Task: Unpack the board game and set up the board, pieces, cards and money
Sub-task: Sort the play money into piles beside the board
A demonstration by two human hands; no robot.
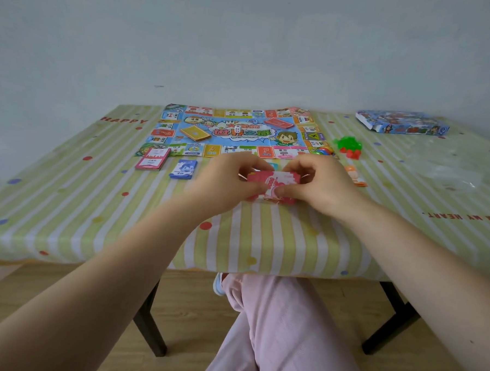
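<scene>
Board (235, 131) lies unfolded at the worktop's (67, 198) far middle, carrying two card decks and one die (237, 129). Two money stacks sit before it at left. Both hands, left (230, 181) and right (317, 183), pinch a third pink money stack (272, 186). Striped, dotted cloth; plain wall; wooden floor.

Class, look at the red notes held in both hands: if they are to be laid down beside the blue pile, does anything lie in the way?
Nothing visible does. Both the left hand and right hand grip the red notes, and the strip of tablecloth between them and the blue pile is bare. The pink pile lies beyond it, further left.
</scene>
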